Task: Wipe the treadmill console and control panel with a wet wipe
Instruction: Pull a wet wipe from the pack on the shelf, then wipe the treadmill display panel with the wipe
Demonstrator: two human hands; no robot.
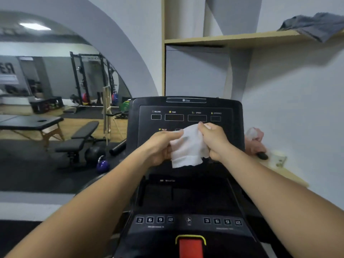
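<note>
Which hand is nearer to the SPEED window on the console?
Right. The right hand pinches the wipe just below the SPEED window; the left hand holds it lower and further left.

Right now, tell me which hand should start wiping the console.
Probably the right hand: it grips the wipe slightly higher, nearest the console display windows. The left hand holds the wipe's other side, lower, and could let go.

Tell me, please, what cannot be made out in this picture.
Head view.
Middle of the console: hidden by the wipe, left hand and right hand.
Labels under the number buttons: too small, blurred.
Red tab: cut off by the bottom edge.
Pink thing at right: blurred.
</note>
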